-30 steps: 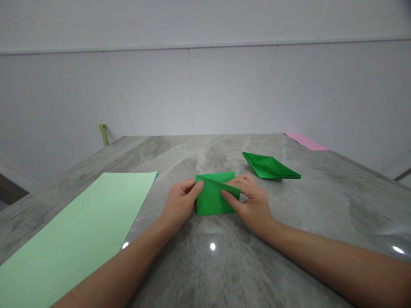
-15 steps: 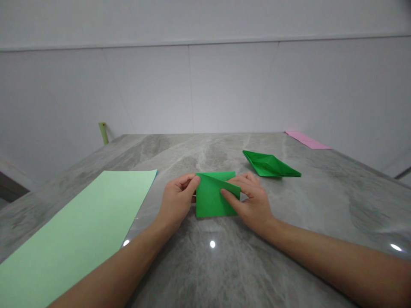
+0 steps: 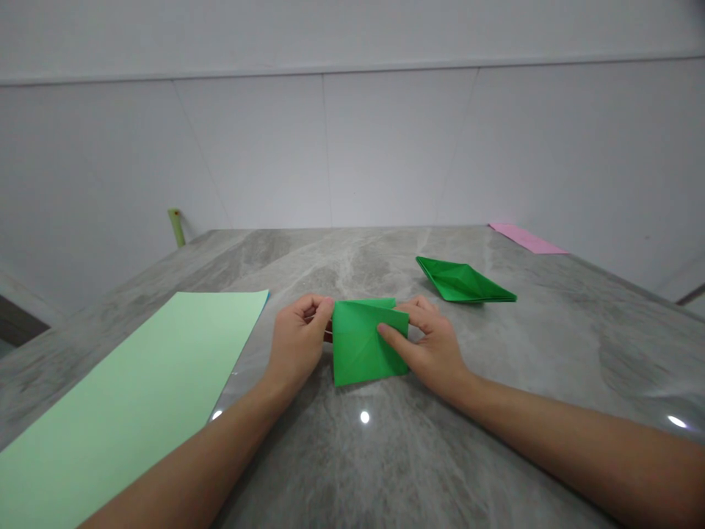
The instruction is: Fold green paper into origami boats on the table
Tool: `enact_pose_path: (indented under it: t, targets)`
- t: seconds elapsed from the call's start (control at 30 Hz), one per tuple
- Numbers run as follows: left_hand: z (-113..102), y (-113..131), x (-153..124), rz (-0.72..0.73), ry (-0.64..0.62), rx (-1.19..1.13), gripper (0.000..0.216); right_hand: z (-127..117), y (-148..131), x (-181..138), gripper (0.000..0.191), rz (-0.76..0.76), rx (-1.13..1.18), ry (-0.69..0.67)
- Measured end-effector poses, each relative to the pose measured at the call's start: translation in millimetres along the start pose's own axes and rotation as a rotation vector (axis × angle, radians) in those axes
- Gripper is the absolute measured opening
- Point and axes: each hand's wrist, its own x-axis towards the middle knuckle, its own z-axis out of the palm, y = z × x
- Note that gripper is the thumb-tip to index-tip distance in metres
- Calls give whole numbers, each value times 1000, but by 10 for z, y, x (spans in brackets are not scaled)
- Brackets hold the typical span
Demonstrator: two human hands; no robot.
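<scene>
A folded dark green paper (image 3: 360, 345) lies on the grey marble table (image 3: 385, 455) in front of me. My left hand (image 3: 297, 342) pinches its upper left corner, thumb and forefinger closed on the edge. My right hand (image 3: 432, 345) grips the paper's right side, the forefinger pressed flat on top and the other fingers behind the edge. The top flap of the paper is lifted a little off the table.
A large light green sheet (image 3: 132, 397) lies at the left, reaching the near edge. A finished dark green folded shape (image 3: 463, 283) rests behind my right hand. A pink sheet (image 3: 526, 239) lies at the far right corner. A small green post (image 3: 177, 226) stands at the far left edge.
My left hand has curled into a tighter pinch at the paper's left corner. The folded flap has been pulled further over, so the paper now looks squarer and slightly turned.
</scene>
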Motion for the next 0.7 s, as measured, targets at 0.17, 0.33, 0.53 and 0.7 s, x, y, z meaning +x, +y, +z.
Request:
enact_pose_path:
  t: [0.17, 0.33, 0.53, 0.7]
  targets:
    - [8, 21, -8, -39, 19, -62, 28, -6, -9, 5, 12, 9, 21, 5]
    - [26, 29, -39, -110, -173, -99, 26, -9, -13, 5, 9, -3, 19, 35]
    - [65, -88, -76, -249, -408, -57, 35, -8, -8, -3, 8, -24, 21, 58]
    - [62, -78, -85, -289, -397, -90, 35, -9, -7, -2, 8, -44, 11, 44]
